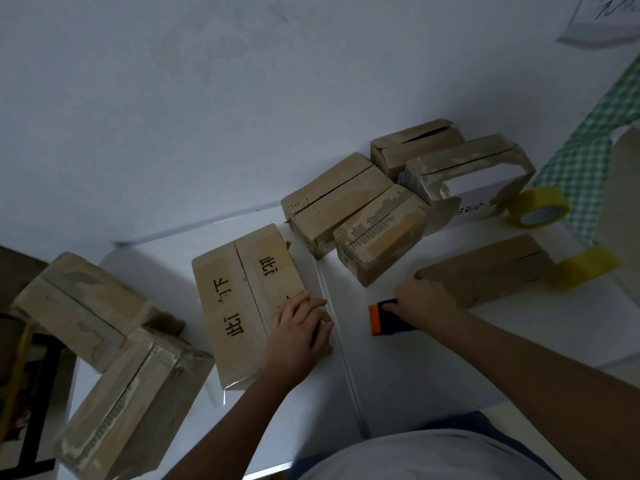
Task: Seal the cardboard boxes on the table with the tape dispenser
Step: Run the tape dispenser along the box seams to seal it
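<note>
Both hands are down on the white worktop (398, 382). Her or his left hand (298, 336) lies flat, fingers straight, pressing on the near right edge of the marked box (242, 306), the one with black characters printed across its two closed flaps. That box sits in the middle of the worktop, and a clear strip of tape shows at its near end. Right hand (424, 303) is curled round the tape dispenser (384, 317), a dark tool with an orange end, which rests on the worktop just right of the marked box and apart from it. Just beyond that hand lies a flat brown box (485, 271), with a yellowish tape roll (585, 266) at its far end. A second tape roll (536, 207) stands further back beside a white carton (478, 188). More cardboard boxes cluster behind (332, 199), and two others (79, 306) sit off to the left edge.
</note>
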The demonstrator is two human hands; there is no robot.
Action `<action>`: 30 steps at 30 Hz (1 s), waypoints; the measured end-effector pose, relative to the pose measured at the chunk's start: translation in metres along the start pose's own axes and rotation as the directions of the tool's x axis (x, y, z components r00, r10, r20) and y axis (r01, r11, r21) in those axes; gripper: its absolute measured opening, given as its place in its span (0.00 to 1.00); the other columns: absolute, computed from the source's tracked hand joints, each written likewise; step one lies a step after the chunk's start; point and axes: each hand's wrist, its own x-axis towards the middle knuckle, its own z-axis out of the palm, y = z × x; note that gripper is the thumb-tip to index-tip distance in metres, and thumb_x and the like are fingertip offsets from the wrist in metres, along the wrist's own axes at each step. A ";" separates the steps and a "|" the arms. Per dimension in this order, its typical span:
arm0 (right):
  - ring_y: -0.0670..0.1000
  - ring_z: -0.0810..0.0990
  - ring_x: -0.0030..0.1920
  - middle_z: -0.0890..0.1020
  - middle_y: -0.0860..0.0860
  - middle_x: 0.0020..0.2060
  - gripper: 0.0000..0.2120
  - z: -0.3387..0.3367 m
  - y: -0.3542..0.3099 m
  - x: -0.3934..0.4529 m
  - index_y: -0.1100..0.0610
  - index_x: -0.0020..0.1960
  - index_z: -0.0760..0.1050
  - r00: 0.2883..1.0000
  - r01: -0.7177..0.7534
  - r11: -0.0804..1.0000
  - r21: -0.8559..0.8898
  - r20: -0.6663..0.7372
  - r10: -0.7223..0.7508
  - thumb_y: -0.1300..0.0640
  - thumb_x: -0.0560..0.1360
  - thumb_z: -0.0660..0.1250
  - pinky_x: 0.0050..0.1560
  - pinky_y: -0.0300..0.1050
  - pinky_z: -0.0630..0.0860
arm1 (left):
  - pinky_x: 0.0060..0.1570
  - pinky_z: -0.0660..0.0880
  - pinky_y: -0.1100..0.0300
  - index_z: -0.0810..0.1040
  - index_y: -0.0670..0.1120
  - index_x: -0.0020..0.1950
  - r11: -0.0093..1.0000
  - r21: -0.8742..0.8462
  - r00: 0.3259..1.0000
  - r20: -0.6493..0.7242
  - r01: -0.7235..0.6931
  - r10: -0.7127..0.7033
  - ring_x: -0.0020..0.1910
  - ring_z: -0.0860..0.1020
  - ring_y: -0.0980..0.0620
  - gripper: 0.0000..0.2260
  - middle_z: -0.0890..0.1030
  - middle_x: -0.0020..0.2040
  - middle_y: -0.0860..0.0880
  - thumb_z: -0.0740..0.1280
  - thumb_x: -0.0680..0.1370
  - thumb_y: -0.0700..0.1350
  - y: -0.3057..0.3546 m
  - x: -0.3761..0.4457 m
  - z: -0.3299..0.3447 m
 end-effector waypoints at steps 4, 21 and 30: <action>0.53 0.78 0.46 0.79 0.54 0.49 0.19 0.017 -0.009 0.003 0.58 0.54 0.71 0.998 -0.044 0.977 0.209 -0.032 0.052 0.42 0.81 0.55 0.41 0.44 0.71 | 0.69 0.62 0.50 0.79 0.53 0.55 1.000 -0.005 1.000 0.029 0.010 -0.010 0.74 0.63 0.54 0.18 0.76 0.66 0.58 0.53 0.81 0.58 0.001 0.002 0.000; 0.47 0.82 0.44 0.83 0.54 0.45 0.10 0.038 -0.069 -0.025 0.62 0.55 0.78 0.952 -0.285 -0.050 0.957 0.277 -0.132 0.56 0.80 0.64 0.47 0.40 0.76 | 0.70 0.63 0.50 0.78 0.52 0.56 0.999 -0.030 1.000 0.022 -0.017 0.017 0.74 0.63 0.54 0.16 0.75 0.67 0.57 0.55 0.81 0.57 -0.004 0.001 -0.001; 0.47 0.79 0.38 0.82 0.54 0.39 0.06 0.041 -0.076 -0.035 0.64 0.49 0.78 0.992 -0.108 -0.031 0.994 0.109 0.063 0.61 0.79 0.64 0.39 0.36 0.74 | 0.72 0.62 0.61 0.74 0.52 0.69 0.976 -0.214 0.996 -0.070 0.044 -0.060 0.71 0.64 0.63 0.18 0.68 0.74 0.57 0.52 0.84 0.55 -0.031 -0.016 -0.032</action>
